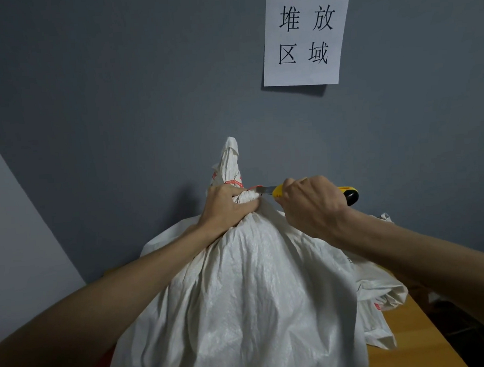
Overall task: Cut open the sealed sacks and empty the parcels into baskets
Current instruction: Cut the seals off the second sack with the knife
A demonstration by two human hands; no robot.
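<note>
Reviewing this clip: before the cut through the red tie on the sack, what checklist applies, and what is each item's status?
1. Left hand holds the sack neck below the red tie: ok.
2. Right hand holds the knife: ok.
3. Blade extended, tip at the tie: ok.
4. Left fingers clear of the blade: not ok, they lie close beside it.
5. Basket ready for parcels: cannot tell, none in view.

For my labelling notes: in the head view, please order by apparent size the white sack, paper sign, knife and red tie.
1. white sack, nearest the camera
2. paper sign, top cropped
3. knife, partly inside right hand
4. red tie
</note>
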